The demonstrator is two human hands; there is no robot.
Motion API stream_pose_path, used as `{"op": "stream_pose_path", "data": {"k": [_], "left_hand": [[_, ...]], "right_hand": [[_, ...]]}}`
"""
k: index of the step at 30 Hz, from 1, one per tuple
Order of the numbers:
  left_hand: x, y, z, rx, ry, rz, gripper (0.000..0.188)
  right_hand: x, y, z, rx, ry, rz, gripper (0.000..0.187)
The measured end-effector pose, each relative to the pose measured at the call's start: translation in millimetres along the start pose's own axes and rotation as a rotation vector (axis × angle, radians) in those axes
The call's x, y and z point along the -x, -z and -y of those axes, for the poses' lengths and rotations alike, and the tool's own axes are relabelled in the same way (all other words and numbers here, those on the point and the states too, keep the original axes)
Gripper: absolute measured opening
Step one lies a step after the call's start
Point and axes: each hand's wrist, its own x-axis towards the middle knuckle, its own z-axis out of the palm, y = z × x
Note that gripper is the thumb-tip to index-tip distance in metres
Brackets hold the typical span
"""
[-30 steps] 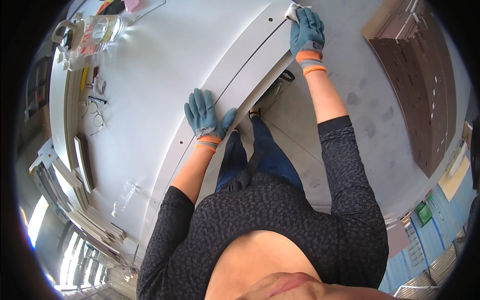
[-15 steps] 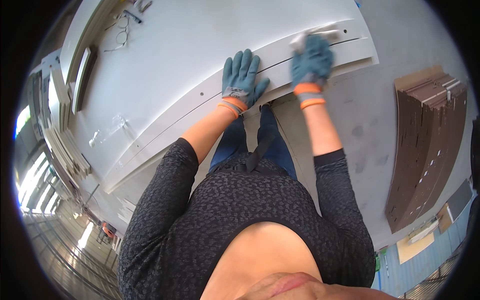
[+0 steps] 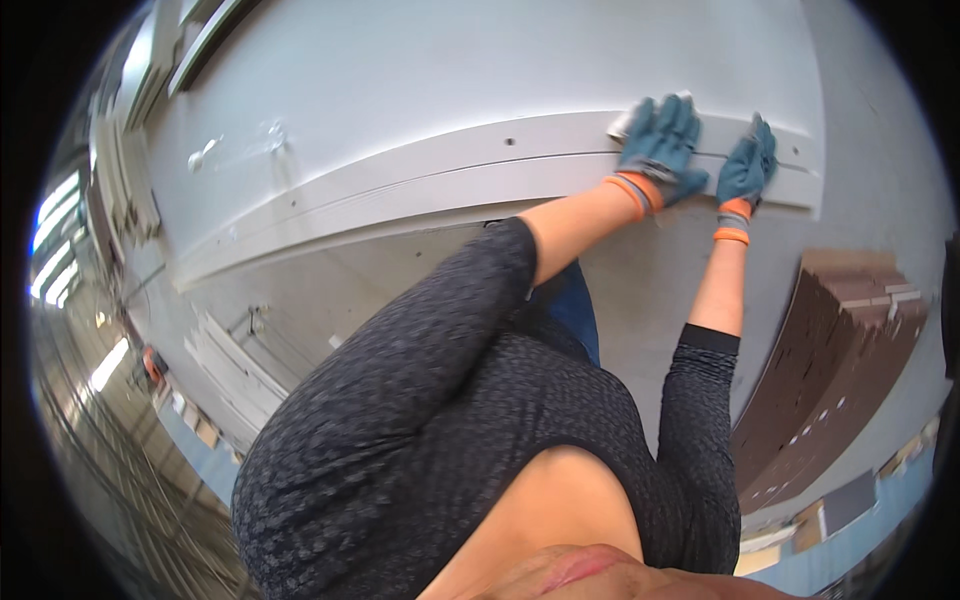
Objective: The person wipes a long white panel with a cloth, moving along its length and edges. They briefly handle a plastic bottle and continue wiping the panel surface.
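My left hand, in a blue-grey glove with an orange cuff, lies with fingers stretched over a white cloth. The cloth shows beside and beyond the fingers, against a long white board with a groove along it and small holes. Close to the board's right end rests my right hand, gloved alike, its fingers extended across the groove and nothing visible in it. The board lies along the near edge of a large white tabletop.
A clear plastic bottle lies on the tabletop at left. White strips are stacked beyond its left side. Right of me stands a pile of brown panels on the grey floor. More pale boards lie low at left.
My body has turned and both hands have moved right along the board. The cloth, at my right hand before, is now under my left hand. My right hand is nearer the board's end.
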Motion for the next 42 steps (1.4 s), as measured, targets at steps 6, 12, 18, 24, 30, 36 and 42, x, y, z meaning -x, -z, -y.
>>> {"op": "stream_pose_path", "data": {"k": [6,12,18,24,30,36,42], "left_hand": [[50,17,57,-0.031,0.045,-0.125,0.091],[159,124,201,-0.049,0.363,-0.069,0.055],[348,195,398,-0.446,0.668,-0.079,0.067],[383,194,435,-0.437,0.494,-0.317,0.064],[381,197,430,-0.492,0.527,-0.317,0.060],[375,207,425,-0.501,0.618,-0.164,0.073],[390,214,424,-0.394,0.553,-0.285,0.066]], "right_hand": [[8,-25,5,0.457,0.090,0.063,0.049],[11,-20,9,0.448,0.118,0.076,0.050],[1,-22,-2,0.459,0.178,0.089,0.050],[17,-45,84,0.587,0.170,0.055,0.044],[88,-113,319,0.075,0.411,0.200,0.051],[148,-195,458,0.175,0.347,0.467,0.069],[156,-200,471,0.260,0.348,0.524,0.065]]}}
